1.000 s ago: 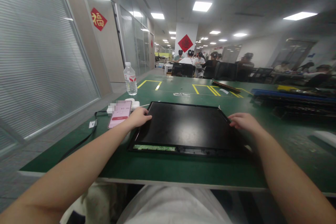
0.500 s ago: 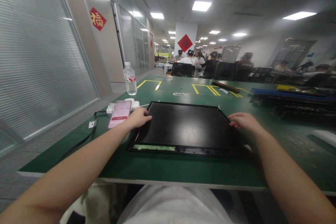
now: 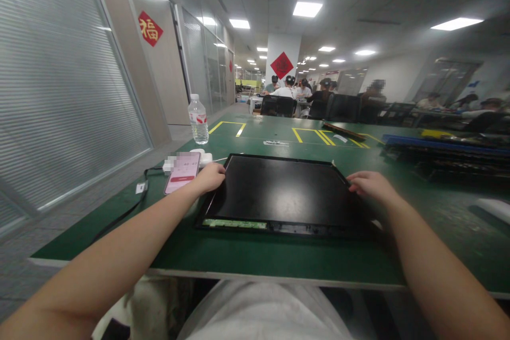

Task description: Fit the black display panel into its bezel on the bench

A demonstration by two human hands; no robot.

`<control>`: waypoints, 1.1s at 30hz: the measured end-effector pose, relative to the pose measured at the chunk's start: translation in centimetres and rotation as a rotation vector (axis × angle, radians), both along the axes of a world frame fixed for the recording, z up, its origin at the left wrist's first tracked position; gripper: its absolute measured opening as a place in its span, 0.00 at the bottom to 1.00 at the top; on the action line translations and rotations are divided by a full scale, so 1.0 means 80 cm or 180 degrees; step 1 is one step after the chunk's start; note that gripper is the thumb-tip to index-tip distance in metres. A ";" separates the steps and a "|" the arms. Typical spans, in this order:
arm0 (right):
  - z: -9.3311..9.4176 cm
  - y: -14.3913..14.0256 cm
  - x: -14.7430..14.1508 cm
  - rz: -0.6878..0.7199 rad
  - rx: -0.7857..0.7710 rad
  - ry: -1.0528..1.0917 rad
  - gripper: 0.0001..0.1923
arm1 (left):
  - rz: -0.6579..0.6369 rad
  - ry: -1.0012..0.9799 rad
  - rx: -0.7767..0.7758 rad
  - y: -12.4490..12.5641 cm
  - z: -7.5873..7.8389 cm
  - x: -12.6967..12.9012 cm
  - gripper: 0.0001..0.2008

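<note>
A black LCD screen panel [image 3: 279,186] lies flat on the green table, with a strip of green circuit board [image 3: 235,224] along its near edge. My left hand [image 3: 211,176] is closed on the panel's left edge, near the far corner. At the right edge, my right hand [image 3: 370,186] pinches the frame with its fingertips. The undersides of both grips are hidden.
Left of the panel lie a phone [image 3: 182,172] and a white charger [image 3: 206,159]; a water bottle [image 3: 198,119] stands behind them. Stacked dark panels [image 3: 442,151] sit at the right, and a dark strip [image 3: 343,131] lies farther back. People sit at distant tables.
My left thumb has moved from the screen's face to its left edge. The right hand keeps its hold, and the panel has hardly moved.
</note>
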State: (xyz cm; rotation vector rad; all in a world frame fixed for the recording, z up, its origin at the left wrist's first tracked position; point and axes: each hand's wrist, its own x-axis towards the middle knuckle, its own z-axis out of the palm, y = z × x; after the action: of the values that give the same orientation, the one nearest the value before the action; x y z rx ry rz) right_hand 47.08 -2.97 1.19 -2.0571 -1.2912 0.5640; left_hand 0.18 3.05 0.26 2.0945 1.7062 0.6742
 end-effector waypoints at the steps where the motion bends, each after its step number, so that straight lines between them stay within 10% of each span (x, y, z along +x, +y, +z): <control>1: 0.000 0.000 -0.001 -0.0005 -0.0002 -0.0014 0.13 | 0.0125 -0.0164 -0.0044 -0.003 0.002 0.002 0.09; 5: 0.002 -0.001 -0.003 -0.0011 0.0009 -0.0024 0.13 | 0.0242 -0.0805 -0.0129 -0.013 0.011 0.008 0.18; 11: 0.000 -0.001 -0.003 0.0011 0.0024 -0.0038 0.12 | -0.0082 -0.0047 0.0468 -0.018 0.023 0.003 0.21; 16: -0.002 0.000 -0.001 -0.0012 0.0002 -0.0078 0.12 | -0.0981 0.0357 0.0628 -0.028 0.031 -0.003 0.27; 33: -0.006 0.000 0.003 -0.0010 0.0073 -0.0051 0.14 | -0.2322 0.1065 -0.0144 -0.047 0.037 -0.007 0.44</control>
State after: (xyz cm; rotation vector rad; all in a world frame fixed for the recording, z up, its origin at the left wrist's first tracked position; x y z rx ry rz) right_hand 47.31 -2.99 0.71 -2.0486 -1.2976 0.5300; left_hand -0.38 -0.71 3.24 2.6484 0.9293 0.0639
